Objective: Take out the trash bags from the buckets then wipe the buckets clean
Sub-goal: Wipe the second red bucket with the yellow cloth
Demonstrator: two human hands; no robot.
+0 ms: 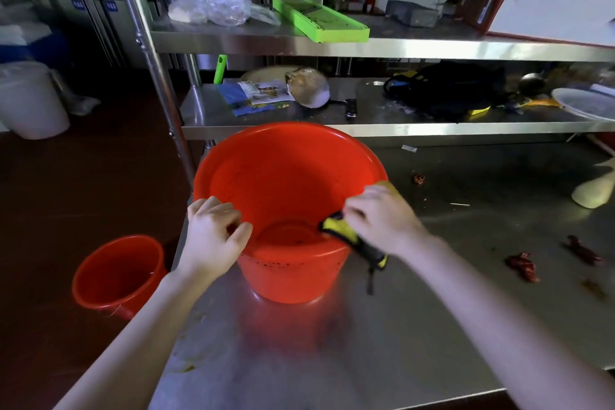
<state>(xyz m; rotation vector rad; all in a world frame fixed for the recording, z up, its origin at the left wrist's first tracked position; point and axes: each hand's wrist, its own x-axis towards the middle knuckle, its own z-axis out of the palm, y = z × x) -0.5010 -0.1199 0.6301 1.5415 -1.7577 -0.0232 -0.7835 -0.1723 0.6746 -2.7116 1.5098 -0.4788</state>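
Observation:
A large red bucket [286,176] stands on the steel table [332,359], with no bag inside and dark specks on its outer wall. My left hand [213,236] grips the near left rim, fingers curled over it. My right hand [382,220] holds a yellow and black cloth [346,233] against the near right rim, part of it hanging outside. A second, smaller red bucket [116,273] stands on the floor to the left, also without a bag.
Dried red chillies [522,266] and scraps lie on the table at the right. A lower steel shelf [366,126] behind the bucket carries a black bag, papers and a plate. A white bucket [30,100] stands on the floor at far left.

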